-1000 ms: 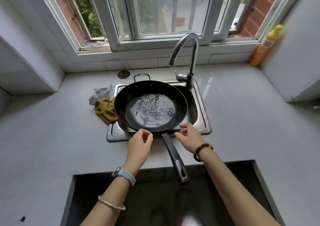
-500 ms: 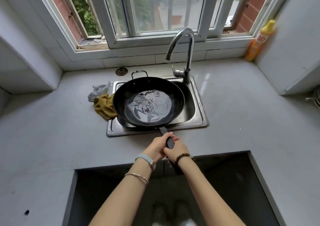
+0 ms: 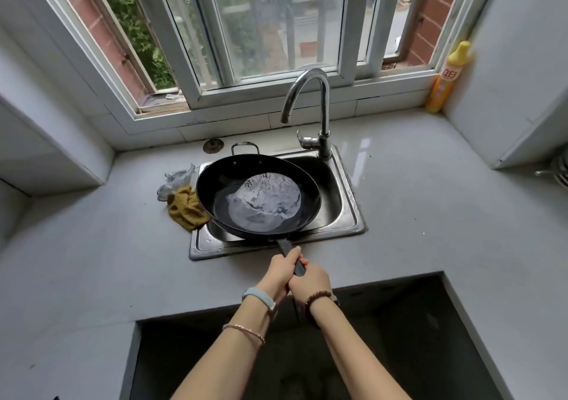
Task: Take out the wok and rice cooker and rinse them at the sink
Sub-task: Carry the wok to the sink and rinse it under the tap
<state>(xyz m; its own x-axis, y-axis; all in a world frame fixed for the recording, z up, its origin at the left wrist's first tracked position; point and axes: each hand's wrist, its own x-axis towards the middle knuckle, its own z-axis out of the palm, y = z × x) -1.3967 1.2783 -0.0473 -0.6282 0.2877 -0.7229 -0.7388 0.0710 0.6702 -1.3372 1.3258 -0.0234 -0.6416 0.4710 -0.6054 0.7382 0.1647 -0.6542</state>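
Nearest, a dark opening (image 3: 307,338) is cutting into the table (image 3: 430,215), and the forearms are reaching over it. The left hand (image 3: 281,272) and right hand (image 3: 310,280) are pressing together, both curling round the black handle (image 3: 287,249), one just behind the other, likely because the wok (image 3: 215,184) is carrying a pool of water (image 3: 264,203) and is pulling heavily at the end of a long lever. The wok is sitting tilted over the sink (image 3: 347,203), and whether it is touching the rim is not showing. Holding it there seems to be about any spill falling into the basin. Its left side is overhanging a yellow cloth (image 3: 184,207) and a crumpled clear scrap (image 3: 175,181), so room is tight there. The basin's right part is lying open. Beyond, the faucet (image 3: 322,104) is arching over the far rim with no water running, and a yellow bottle (image 3: 448,77) is standing well apart in the corner. The rice cooker is not showing.
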